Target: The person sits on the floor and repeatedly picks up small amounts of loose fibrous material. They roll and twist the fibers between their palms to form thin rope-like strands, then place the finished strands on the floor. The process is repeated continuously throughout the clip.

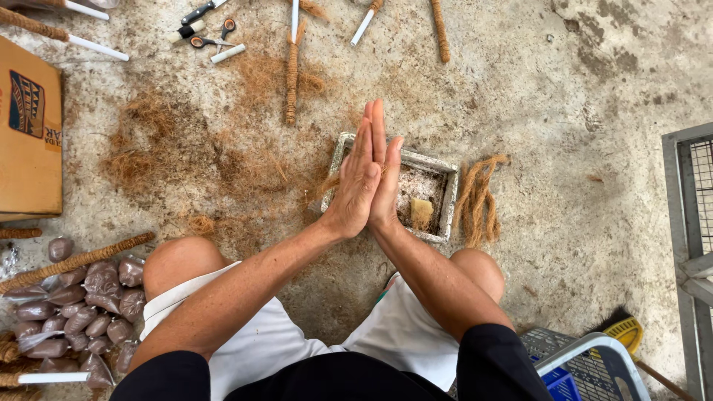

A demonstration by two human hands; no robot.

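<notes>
Covering concrete floor (579, 111); loose coir fibre (186, 156)

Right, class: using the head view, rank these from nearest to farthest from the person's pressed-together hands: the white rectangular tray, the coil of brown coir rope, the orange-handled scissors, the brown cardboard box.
1. White rectangular tray: directly beneath the left hand and right hand.
2. Coil of brown coir rope: just right of the tray.
3. Orange-handled scissors: upper left.
4. Brown cardboard box: far left edge.
</notes>
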